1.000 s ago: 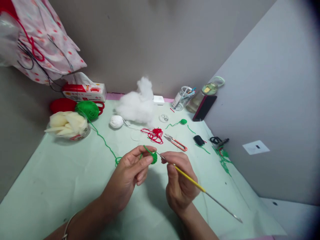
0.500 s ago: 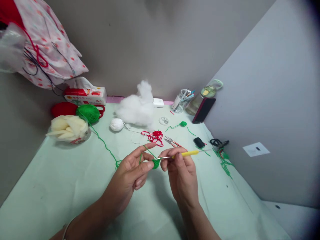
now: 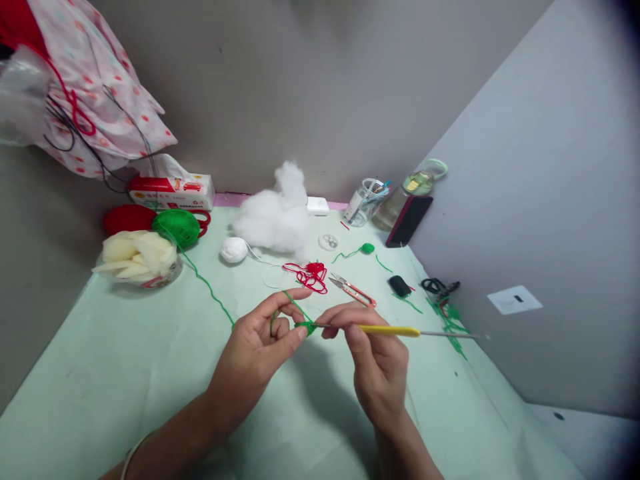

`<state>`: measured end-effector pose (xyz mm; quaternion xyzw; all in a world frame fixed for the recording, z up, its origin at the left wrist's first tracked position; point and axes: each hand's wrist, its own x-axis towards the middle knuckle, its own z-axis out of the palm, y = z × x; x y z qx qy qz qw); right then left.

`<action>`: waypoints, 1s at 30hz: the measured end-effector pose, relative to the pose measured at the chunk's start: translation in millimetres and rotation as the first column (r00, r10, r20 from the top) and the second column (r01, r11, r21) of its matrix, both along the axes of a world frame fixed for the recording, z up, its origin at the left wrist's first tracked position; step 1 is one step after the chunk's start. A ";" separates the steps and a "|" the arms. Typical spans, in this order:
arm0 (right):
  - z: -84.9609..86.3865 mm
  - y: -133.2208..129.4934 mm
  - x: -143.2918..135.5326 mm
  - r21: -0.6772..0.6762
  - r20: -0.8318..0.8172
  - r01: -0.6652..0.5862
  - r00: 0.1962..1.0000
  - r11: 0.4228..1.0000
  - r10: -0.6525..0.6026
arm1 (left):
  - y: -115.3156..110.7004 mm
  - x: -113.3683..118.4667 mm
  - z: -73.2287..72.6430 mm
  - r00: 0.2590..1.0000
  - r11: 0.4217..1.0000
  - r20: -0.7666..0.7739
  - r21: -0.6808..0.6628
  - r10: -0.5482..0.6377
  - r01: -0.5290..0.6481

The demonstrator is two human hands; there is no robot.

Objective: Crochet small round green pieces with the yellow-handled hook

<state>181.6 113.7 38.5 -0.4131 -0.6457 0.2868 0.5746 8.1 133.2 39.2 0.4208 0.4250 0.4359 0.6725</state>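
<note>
Near the centre, my left hand [image 3: 265, 340] pinches a small green crocheted piece [image 3: 309, 327] between thumb and fingers, its index finger stretched out with green yarn [image 3: 213, 293] looped over it. The yarn runs back to a green ball [image 3: 176, 228] at the left. My right hand [image 3: 377, 357] is closed around a crochet hook with a yellow handle [image 3: 390, 330]. The hook's tip meets the green piece, and its thin metal far end points right. Part of the piece is hidden by my left fingertips.
Beyond my hands lie red-handled snips [image 3: 356, 292], tangled red yarn [image 3: 311, 275], a white yarn ball [image 3: 233, 250] and white stuffing [image 3: 273, 217]. A bowl [image 3: 145, 260] and tissue box [image 3: 173, 193] stand left; a glass jar [image 3: 364, 203], bottle [image 3: 395, 203] and phone [image 3: 410, 221] stand back right.
My right hand has shifted slightly right and down, and the hook has turned so that more of its handle and far end show. The snips are less covered. The green piece sits flatter in my left fingers.
</note>
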 end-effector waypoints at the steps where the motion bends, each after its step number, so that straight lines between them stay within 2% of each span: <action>1: 0.9 -0.3 -0.5 0.035 0.060 0.001 0.998 0.999 -0.003 | -1.5 1.3 0.5 0.999 1.000 -0.037 0.012 0.024 -0.024; 3: 0.0 -1.6 -2.7 0.121 0.197 0.007 0.980 0.993 -0.031 | -5.0 4.5 1.3 0.992 0.996 -0.095 0.046 0.084 -0.080; 5: -5.1 -4.0 -5.7 0.242 0.345 0.050 0.929 0.969 -0.134 | -7.7 7.5 1.6 0.989 0.992 -0.084 0.041 0.124 -0.121; 7: -12.0 -6.8 -8.0 0.386 0.426 0.124 0.855 0.914 -0.296 | -7.8 9.1 1.9 0.996 0.996 0.049 -0.060 0.073 -0.070; 9: -16.8 -8.4 -9.0 0.433 0.402 0.143 0.853 0.890 -0.332 | -5.0 8.7 2.9 0.970 0.976 0.245 -0.207 -0.011 0.063; 10: -17.5 -8.4 -9.0 0.384 0.346 0.150 0.892 0.911 -0.293 | -2.9 7.9 3.8 0.946 0.959 0.324 -0.258 -0.031 0.119; 12: -15.2 -6.8 -8.6 0.223 0.109 0.160 0.976 0.962 -0.188 | 1.1 5.4 5.5 0.916 0.944 0.401 -0.296 -0.019 0.149; 14: -10.6 -3.4 -8.6 0.054 -0.160 0.118 0.981 0.992 -0.108 | 3.3 3.3 6.4 0.916 0.955 0.401 -0.274 0.005 0.115; 16: -6.9 0.2 -9.5 -0.021 -0.267 0.068 0.961 0.997 -0.071 | 3.3 2.5 5.3 0.929 0.969 0.369 -0.225 -0.016 0.106; 19: -6.0 2.3 -12.2 -0.031 -0.173 0.055 0.983 0.998 -0.060 | 0.2 3.8 0.9 0.956 0.981 0.288 -0.163 -0.054 0.105; 21: -8.3 0.4 -14.1 0.018 -0.055 0.088 0.995 0.996 -0.087 | -2.3 5.8 -1.9 0.969 0.988 0.245 -0.139 -0.035 0.071; 24: -13.1 -4.9 -15.3 0.211 0.197 0.143 0.963 0.967 -0.185 | -4.0 8.9 -2.6 0.966 0.982 0.260 -0.183 0.012 0.038; 26: -14.3 -7.2 -14.3 0.323 0.304 0.150 0.918 0.934 -0.253 | -2.6 9.6 -0.4 0.941 0.957 0.338 -0.272 0.002 0.096; 28: -12.7 -6.8 -11.9 0.301 0.251 0.171 0.935 0.938 -0.251 | 0.6 8.4 2.8 0.903 0.927 0.430 -0.338 -0.002 0.163; 30: -9.5 -4.0 -9.2 0.150 0.053 0.187 0.979 0.971 -0.197 | 4.1 5.9 5.1 0.878 0.920 0.477 -0.355 0.025 0.166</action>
